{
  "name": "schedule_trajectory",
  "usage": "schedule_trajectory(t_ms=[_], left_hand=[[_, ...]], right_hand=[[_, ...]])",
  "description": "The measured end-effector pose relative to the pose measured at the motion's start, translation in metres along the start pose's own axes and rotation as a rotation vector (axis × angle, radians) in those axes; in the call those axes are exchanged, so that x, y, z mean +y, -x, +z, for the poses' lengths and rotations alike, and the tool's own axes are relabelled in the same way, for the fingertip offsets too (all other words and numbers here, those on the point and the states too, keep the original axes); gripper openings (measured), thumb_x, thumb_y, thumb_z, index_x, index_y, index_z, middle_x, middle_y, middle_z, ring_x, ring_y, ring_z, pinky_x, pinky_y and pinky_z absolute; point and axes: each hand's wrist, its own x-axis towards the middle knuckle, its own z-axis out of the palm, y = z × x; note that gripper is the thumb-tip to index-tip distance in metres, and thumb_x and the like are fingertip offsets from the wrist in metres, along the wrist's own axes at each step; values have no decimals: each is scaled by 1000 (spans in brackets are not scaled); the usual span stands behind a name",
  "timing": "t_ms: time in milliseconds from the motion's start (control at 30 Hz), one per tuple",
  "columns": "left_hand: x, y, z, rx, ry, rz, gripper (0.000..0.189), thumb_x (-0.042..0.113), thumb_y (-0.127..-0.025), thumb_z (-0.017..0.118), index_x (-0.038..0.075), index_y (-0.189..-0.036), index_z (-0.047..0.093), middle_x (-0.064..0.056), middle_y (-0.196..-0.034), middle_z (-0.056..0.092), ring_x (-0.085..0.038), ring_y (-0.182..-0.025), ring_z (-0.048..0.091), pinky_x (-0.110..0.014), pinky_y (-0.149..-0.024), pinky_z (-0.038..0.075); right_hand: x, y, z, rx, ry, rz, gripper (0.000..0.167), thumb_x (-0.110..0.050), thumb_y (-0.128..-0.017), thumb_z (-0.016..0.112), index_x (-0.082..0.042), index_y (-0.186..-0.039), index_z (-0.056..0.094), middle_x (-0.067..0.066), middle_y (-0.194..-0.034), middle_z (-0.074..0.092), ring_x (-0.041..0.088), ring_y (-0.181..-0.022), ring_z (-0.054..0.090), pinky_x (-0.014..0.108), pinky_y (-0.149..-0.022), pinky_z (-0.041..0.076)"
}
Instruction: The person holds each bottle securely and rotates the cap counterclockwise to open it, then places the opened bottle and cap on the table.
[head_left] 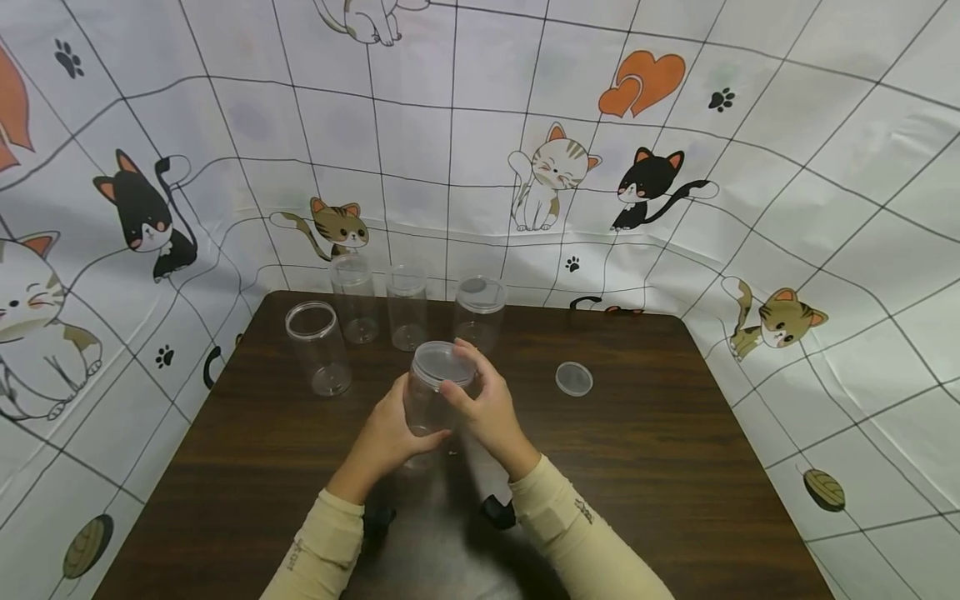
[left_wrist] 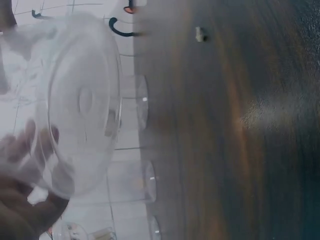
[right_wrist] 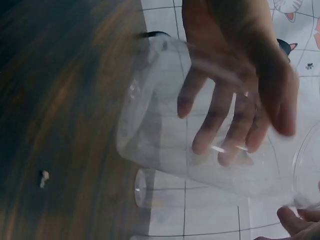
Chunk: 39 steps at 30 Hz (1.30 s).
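A clear plastic jar (head_left: 429, 408) is held tilted above the table, its base facing the camera in the left wrist view. My left hand (head_left: 387, 432) grips the jar's body from the left, thumb across the near side. In the right wrist view, fingers of that left hand (right_wrist: 225, 110) show through the clear wall. On the jar's mouth sits a translucent lid (head_left: 444, 363). My right hand (head_left: 487, 410) holds this lid at its edge, thumb on the near side and fingers behind.
On the brown table (head_left: 645, 467), an uncapped jar (head_left: 322, 354) stands left. Behind it are two slim jars (head_left: 362, 312) and a capped jar (head_left: 480, 308). A loose lid (head_left: 574, 379) lies to the right. A small pale bit (left_wrist: 200, 34) lies on the tabletop. A cat-print curtain (head_left: 450, 167) hangs behind.
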Motion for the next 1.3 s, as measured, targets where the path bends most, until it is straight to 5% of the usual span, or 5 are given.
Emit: schedule_trajectory(t_ms=[433, 667, 867, 1033, 1300], left_hand=[[-2, 1, -11, -340, 450, 37, 103, 16, -76, 89, 4, -156, 24, -17, -144, 49, -31, -124, 56, -33, -100, 49], [0, 0, -9, -284, 431, 15, 98, 16, -77, 89, 5, -154, 29, -16, -139, 54, -31, -124, 57, -37, -101, 49], [-5, -1, -6, -105, 223, -49, 100, 26, -73, 93, 0, -150, 34, -19, -135, 58, -35, -121, 59, -53, -97, 50], [-9, -1, -3, -16, 79, -81, 106, 34, -71, 94, 2, -152, 33, -20, -141, 53, -36, -127, 55, -56, -102, 46], [-2, -1, -1, 32, -8, -43, 109, 34, -70, 95, -1, -151, 32, -23, -140, 53, -39, -125, 56, -58, -101, 46]], right_hand=[[9, -13, -23, -317, -374, -131, 78, -58, -91, 68, 7, -129, 51, 30, -150, 44, 33, -140, 45, 34, -106, 44], [18, -8, -18, -190, -391, -117, 94, -62, -89, 68, 2, -150, 37, 23, -157, 38, 29, -142, 41, 32, -108, 41], [19, 1, -9, 1, -271, -57, 80, -50, -93, 70, 3, -146, 41, 27, -146, 45, 35, -136, 46, 47, -110, 40], [16, 8, -1, -3, -92, -6, 70, -40, -97, 69, -4, -150, 42, 17, -150, 44, 34, -137, 43, 61, -111, 34], [6, 6, 3, -23, 40, 10, 92, -69, -88, 64, -9, -153, 40, 11, -158, 40, 29, -147, 34, 63, -112, 32]])
